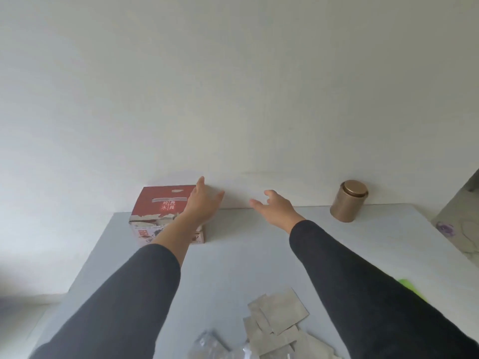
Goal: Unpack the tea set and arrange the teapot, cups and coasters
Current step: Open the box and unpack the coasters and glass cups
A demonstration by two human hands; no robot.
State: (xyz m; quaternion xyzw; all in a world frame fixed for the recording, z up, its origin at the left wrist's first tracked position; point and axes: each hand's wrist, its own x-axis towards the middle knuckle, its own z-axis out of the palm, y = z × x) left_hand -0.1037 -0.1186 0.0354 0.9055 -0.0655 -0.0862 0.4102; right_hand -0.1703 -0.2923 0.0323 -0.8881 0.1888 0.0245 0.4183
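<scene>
Our open left hand (204, 200) lies on the red box (162, 211) left of centre, our right hand (274, 206) spread, empty; a one-sided pull could tip the box.

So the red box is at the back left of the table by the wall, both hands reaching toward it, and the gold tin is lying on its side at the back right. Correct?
One detail is off: the gold tin stands upright with its lid on top, as the head view shows. The rest holds: the red box sits back left by the wall, with the left hand over it and the right hand reaching toward it, open.
</scene>
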